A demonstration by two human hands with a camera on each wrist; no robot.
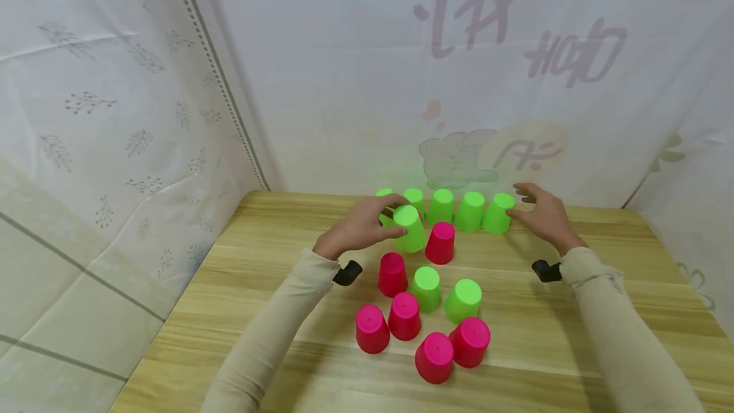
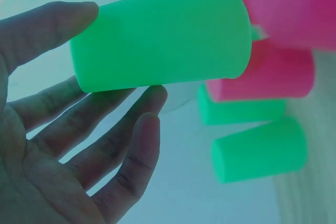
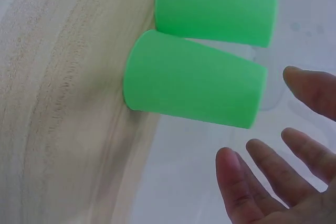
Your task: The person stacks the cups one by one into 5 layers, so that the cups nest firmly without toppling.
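Currently pinching in left-hand grip (image 1: 367,223) a smooth, tapered, bright green cup (image 1: 410,231), narrow base up, raised in front of the green cup row (image 1: 470,214); hovering, with right-hand grip (image 1: 543,217) released, beside that row's right end. Can see pink cups (image 1: 404,317) nearer than the row on the bench (image 1: 229,266).

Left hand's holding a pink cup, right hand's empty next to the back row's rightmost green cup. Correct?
Wrong colour: the held cup in the left hand is green, as the left wrist view shows. The right hand is indeed empty, next to the back row's rightmost green cup.
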